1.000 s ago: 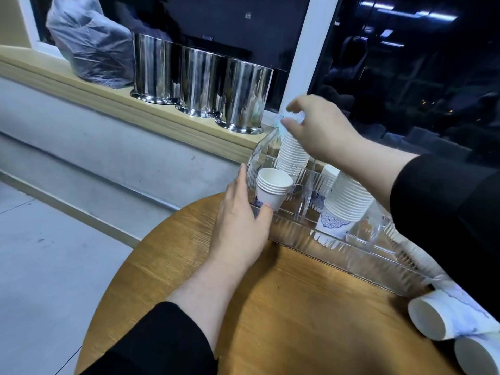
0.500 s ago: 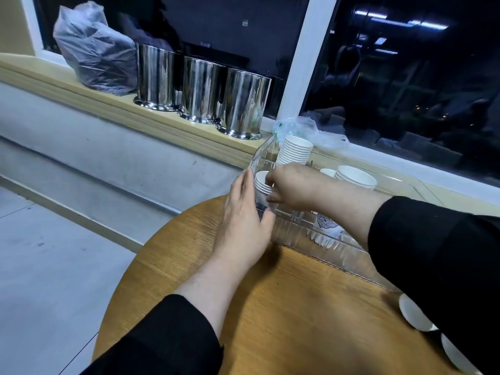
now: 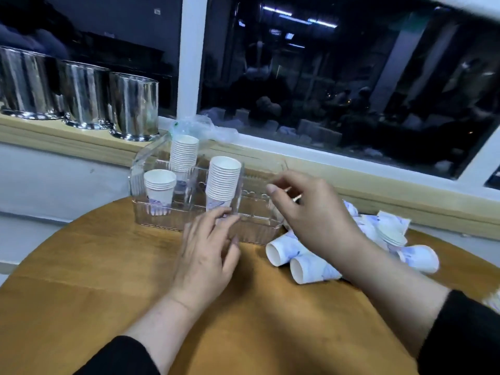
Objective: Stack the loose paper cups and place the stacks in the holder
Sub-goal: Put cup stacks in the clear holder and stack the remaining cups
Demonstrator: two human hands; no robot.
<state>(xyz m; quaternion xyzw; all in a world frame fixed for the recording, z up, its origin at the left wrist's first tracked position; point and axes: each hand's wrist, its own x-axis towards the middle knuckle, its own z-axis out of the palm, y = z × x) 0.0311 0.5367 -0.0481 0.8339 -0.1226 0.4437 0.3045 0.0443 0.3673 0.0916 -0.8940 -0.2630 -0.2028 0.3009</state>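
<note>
A round wooden table (image 3: 81, 280) has a clear plastic holder (image 3: 151, 217) sitting at its far edge, up at about 12 o'clock from the person.

Three stacks of white paper cups stand up straight inside the holder. A short stack (image 3: 159, 186) is at the front left. A tall stack (image 3: 184, 154) is behind it, at 1 o'clock from the short one. Another tall stack (image 3: 223, 182) stands in the middle part of the holder. The right part of the holder looks bare.

The left hand (image 3: 205, 255) lies flat with its fingers spread. Its fingertips touch the front wall of the holder, just below the middle tall stack. It holds nothing.

The right hand (image 3: 311, 212) is in the air over the right end of the holder. Its fingers are curled loosely and partly open. It has no cup in it.

The loose cups (image 3: 311, 266) lie on their sides on the table, at 3 o'clock from the holder. Some are under the right arm and some are past it, in a messy pile (image 3: 392, 231).

Three shiny metal tins (image 3: 132, 106) stand in a row on the window ledge (image 3: 81, 142), at 10 o'clock from the holder. A crumpled clear plastic bag (image 3: 213, 129) lies on the ledge behind the holder.
</note>
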